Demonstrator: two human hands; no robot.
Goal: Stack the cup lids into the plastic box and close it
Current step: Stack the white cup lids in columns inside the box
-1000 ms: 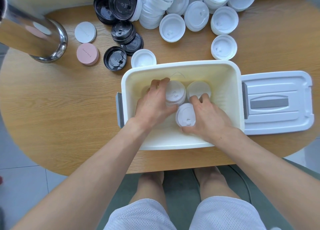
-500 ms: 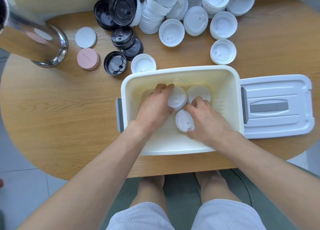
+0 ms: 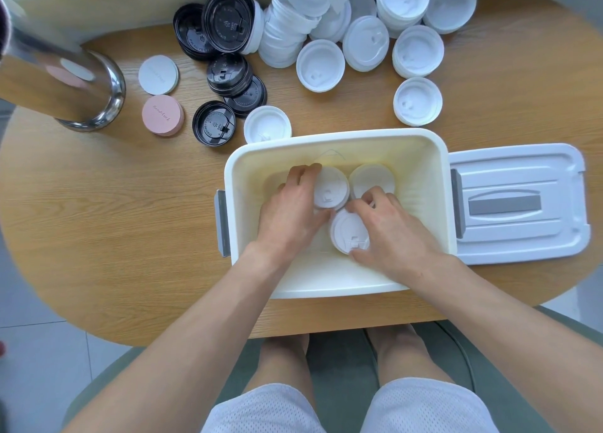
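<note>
The open white plastic box (image 3: pixel 437 178) stands on the wooden table in front of me. Both my hands are down inside it. My left hand (image 3: pixel 290 210) grips a stack of white cup lids (image 3: pixel 331 187) at the back middle of the box. My right hand (image 3: pixel 391 230) grips a second stack of white lids (image 3: pixel 349 232) nearer to me. A third white stack (image 3: pixel 372 178) stands at the back right of the box, beside my right fingers. The box's white lid (image 3: pixel 518 204), with a grey handle, lies flat to the right of the box.
Many loose white lids (image 3: pixel 321 65) and stacks of them crowd the table's far side. Black lids (image 3: pixel 228 21) lie far left of those, one (image 3: pixel 213 127) near the box. A white coaster (image 3: pixel 158 75), a pink coaster (image 3: pixel 162 115) and a steel container (image 3: pixel 65 80) sit at the left.
Both hands have sunk a little deeper into the box with their lid stacks. My view has shifted, so the box sits lower in the frame.
</note>
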